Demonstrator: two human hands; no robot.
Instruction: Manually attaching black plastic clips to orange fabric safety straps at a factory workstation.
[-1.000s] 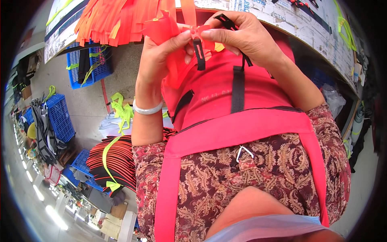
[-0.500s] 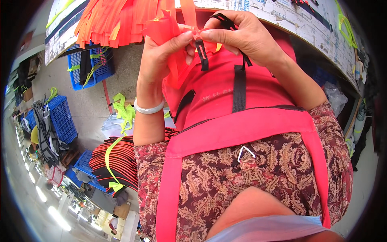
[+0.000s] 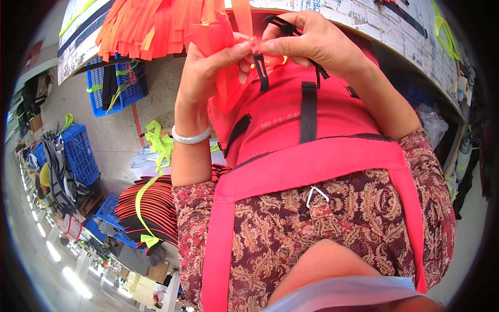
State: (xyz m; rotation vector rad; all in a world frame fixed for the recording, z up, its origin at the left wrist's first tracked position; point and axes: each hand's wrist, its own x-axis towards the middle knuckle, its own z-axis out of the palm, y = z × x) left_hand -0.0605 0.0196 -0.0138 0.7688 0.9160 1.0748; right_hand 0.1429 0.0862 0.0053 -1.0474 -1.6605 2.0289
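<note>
Above the red apron (image 3: 280, 119), my two hands meet with thumb tips almost touching. My left hand (image 3: 200, 73) is closed on orange ribbon (image 3: 210, 39), whose folds hang down over the palm and wrist side. A short black webbing strap with a slot (image 3: 261, 73) dangles just below the pinching fingertips. My right hand (image 3: 325, 44) pinches at the same spot with thumb and forefinger. Its curled fingers also hold black webbing straps (image 3: 283, 25), with ends sticking out above and below the hand. Exactly what lies between the fingertips is partly hidden.
A bundle of orange strips (image 3: 148, 31) hangs over the edge of the worktable (image 3: 384, 34). Blue crates (image 3: 80, 153) stand on the floor at left. A stack of black-and-orange pieces (image 3: 148, 210), tied with yellow-green ribbon, sits beside my left elbow.
Both hands stay pinched together at nearly the same place. The black strap ends under my right hand have swung slightly up and right, away from the apron's black strap.
</note>
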